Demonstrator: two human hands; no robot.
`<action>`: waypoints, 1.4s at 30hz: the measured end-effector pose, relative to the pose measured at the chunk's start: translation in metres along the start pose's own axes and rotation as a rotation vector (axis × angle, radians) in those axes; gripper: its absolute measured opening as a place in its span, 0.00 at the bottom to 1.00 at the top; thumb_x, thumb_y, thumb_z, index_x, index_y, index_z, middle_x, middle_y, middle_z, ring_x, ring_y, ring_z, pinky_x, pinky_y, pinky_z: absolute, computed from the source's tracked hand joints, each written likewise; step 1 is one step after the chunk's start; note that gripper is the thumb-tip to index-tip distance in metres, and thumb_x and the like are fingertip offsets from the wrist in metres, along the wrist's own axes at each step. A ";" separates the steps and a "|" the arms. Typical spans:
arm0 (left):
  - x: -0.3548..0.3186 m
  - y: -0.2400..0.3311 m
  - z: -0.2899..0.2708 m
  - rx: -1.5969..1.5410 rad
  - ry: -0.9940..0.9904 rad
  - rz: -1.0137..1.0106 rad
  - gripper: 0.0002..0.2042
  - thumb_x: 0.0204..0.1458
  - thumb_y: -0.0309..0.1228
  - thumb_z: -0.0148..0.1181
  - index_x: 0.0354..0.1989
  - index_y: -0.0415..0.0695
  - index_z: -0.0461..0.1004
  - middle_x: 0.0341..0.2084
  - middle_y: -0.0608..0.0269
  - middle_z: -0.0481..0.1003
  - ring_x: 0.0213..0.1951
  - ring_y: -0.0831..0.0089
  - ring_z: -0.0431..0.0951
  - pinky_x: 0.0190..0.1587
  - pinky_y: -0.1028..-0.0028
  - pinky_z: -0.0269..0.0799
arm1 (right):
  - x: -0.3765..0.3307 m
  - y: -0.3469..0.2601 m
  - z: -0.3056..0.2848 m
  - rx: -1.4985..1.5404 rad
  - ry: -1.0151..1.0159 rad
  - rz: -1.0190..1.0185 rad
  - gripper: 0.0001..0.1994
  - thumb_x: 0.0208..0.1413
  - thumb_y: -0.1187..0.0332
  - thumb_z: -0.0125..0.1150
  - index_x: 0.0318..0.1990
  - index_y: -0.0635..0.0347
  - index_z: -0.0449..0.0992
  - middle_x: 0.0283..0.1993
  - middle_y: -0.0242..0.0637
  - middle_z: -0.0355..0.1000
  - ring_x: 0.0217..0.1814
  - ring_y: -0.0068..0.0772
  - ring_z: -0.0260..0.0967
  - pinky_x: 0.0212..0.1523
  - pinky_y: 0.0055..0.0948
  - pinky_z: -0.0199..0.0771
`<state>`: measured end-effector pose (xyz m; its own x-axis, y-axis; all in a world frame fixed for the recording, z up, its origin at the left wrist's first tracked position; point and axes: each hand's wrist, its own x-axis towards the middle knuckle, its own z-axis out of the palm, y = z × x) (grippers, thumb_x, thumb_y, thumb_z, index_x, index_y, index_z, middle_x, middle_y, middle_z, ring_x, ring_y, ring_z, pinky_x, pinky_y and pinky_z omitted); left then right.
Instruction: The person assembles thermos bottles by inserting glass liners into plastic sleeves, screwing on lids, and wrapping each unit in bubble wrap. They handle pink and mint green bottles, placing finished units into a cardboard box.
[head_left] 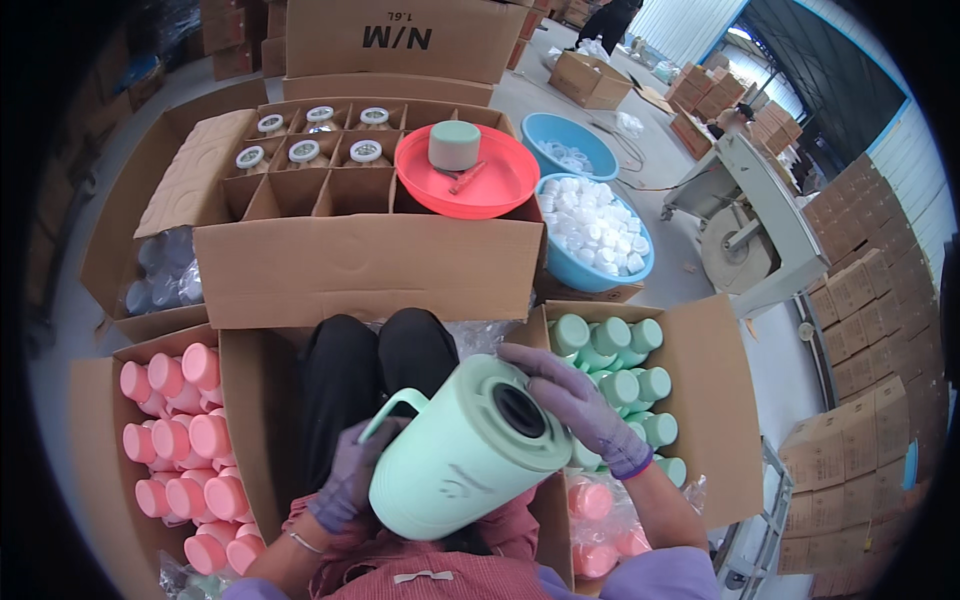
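Note:
A mint green jug (pixel 440 470) with a round black opening in its top lies tilted over my lap, its top toward the right. My left hand (pixel 352 478), in a thin purple-grey glove, grips the jug near its loop handle. My gloved right hand (pixel 580 405) is wrapped over the edge of the lid (pixel 500 400), fingers along the far side; its thumb is hidden. To my right stands a carton (pixel 700 400) of green cup-shaped pieces (pixel 620 385). On the left another carton (pixel 240 400) holds rows of pink cup-shaped pieces (pixel 185 435).
Ahead, a divided carton (pixel 370 270) holds several glass bottles with white caps (pixel 305 152). A red basin (pixel 465 195) with a green-and-beige piece rests on its corner. Blue basins hold white caps (pixel 590 225) and clear rings (pixel 565 158). Stacked cartons (pixel 850 460) line the right.

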<state>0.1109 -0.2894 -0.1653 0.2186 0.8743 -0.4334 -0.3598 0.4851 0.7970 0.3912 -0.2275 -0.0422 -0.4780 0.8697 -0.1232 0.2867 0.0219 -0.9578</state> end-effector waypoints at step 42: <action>-0.047 0.081 -0.047 1.238 -0.294 0.563 0.51 0.36 0.56 0.76 0.66 0.36 0.62 0.50 0.45 0.70 0.50 0.51 0.72 0.55 0.58 0.68 | 0.023 -0.016 0.072 -0.514 -0.428 -0.599 0.50 0.35 0.45 0.73 0.71 0.39 0.60 0.77 0.56 0.43 0.74 0.72 0.43 0.71 0.64 0.44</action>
<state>0.0290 -0.2907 -0.1001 0.5503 0.8336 0.0467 0.5323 -0.3934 0.7496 0.3162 -0.2432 -0.0482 -0.9060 0.3854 0.1752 0.1766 0.7202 -0.6709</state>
